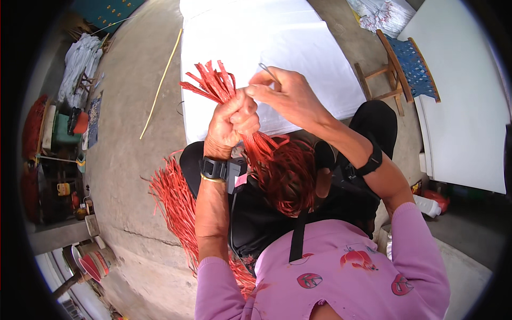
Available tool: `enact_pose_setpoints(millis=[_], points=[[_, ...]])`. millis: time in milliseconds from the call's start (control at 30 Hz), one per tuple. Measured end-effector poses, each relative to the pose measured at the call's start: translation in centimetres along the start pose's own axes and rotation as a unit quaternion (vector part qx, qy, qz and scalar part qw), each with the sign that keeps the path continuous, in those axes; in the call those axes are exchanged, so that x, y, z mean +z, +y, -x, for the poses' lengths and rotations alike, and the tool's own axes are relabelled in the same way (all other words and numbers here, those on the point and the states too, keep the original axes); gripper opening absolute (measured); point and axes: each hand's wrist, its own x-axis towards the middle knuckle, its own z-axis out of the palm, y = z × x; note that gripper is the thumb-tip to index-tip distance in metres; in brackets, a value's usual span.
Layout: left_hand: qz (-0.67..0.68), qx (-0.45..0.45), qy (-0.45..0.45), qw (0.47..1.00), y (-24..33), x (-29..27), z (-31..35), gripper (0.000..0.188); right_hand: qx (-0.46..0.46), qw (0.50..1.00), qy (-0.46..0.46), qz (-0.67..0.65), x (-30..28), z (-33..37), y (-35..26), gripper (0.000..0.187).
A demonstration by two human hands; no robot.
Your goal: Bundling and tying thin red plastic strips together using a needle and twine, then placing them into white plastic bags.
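- Left hand (234, 117) fists red strand bundle (216, 84) near centre, tips toward eleven o'clock.
- Likely light, limp, slippery; best gripped where gathered.
- Right hand (288, 95), at left's two o'clock, pinches thin loop (264, 67), perhaps wire.

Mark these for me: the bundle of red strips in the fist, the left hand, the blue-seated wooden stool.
Bundle of red strips (219, 84): head view, loose ends above the fist.
Left hand (233, 119): head view, middle of the hand.
Blue-seated wooden stool (414, 67): head view, woven seat.
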Motion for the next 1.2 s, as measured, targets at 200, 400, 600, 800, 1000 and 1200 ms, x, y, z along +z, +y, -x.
enact_pose_setpoints(millis=[200,400,600,800,1000,1200], points=[[-0.078,-0.079,0.037,0.993,-1.3,0.4,-0.4,0.03,0.017,0.975,-0.101,-0.196,0.3,-1.6,0.9,0.031],[-0.059,-0.062,0.177,0.98,-2.0,-0.1,-1.2,0.028,0.066,0.988,-0.002,-0.137,0.8,-1.8,3.2,0.021],[-0.253,0.044,0.483,0.837,-3.1,-0.5,-2.6,0.029,-0.033,0.993,0.066,-0.089,1.1,-0.8,2.0,0.025],[-0.251,0.205,0.501,0.802,-0.8,0.9,-2.3,0.029,0.06,0.963,-0.099,-0.242,-1.3,-1.5,1.3,0.025],[-0.238,0.136,0.387,0.88,-3.1,0.9,-2.3,0.033,0.175,0.943,-0.135,-0.247,-0.5,-1.6,3.6,0.025],[-0.237,0.011,0.337,0.911,-2.3,-0.9,-1.6,0.032,0.171,0.92,-0.242,-0.258,-1.3,-1.7,6.3,0.025]])
